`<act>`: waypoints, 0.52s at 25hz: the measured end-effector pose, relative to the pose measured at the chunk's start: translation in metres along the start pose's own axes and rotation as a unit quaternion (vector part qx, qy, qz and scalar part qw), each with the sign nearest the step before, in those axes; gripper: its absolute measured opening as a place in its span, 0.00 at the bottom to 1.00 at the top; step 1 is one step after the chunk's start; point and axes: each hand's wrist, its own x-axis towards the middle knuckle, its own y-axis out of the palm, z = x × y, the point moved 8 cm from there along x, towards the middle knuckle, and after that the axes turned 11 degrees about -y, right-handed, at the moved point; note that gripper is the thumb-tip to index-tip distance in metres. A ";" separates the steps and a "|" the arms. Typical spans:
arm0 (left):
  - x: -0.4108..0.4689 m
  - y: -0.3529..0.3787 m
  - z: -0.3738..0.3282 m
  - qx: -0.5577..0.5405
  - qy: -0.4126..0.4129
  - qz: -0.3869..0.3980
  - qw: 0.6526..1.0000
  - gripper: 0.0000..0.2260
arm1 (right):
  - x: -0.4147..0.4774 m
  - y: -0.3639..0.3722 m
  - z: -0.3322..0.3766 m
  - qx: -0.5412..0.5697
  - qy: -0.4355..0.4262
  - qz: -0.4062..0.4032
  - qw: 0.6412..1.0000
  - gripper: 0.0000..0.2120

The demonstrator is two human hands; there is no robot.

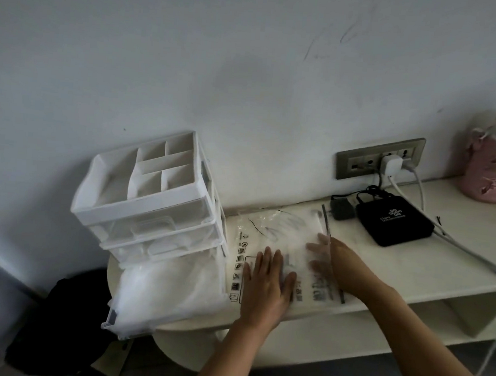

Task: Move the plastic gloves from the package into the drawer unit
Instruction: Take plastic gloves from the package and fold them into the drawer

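While the left hand (267, 281) lies flat, fingers straight, on the package (281, 238), the right hand (334, 263) reaches inside it, its fingers blurred behind the film, seemingly spread. Plastic gloves (167, 288) fill the pulled-out bottom drawer (111, 321) of the drawer unit (150, 207) just left.

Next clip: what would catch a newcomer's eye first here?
Two hands at centre: the left hand lies flat on a clear printed plastic package on the white shelf, while the right hand has its fingers under the film at the package's right end. To the left, a white plastic drawer unit has its bottom drawer pulled out, heaped with translucent plastic gloves.
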 end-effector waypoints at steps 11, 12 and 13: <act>-0.001 0.004 0.003 0.009 -0.022 -0.003 1.000 0.48 | -0.010 -0.014 -0.016 0.083 0.054 -0.152 0.983 0.15; 0.000 0.004 0.003 0.008 -0.025 -0.001 1.000 0.48 | -0.008 -0.009 -0.018 0.084 0.058 -0.139 0.985 0.17; 0.000 0.003 0.003 0.007 -0.026 -0.001 1.000 0.48 | -0.005 -0.007 -0.019 0.078 0.064 -0.133 0.986 0.14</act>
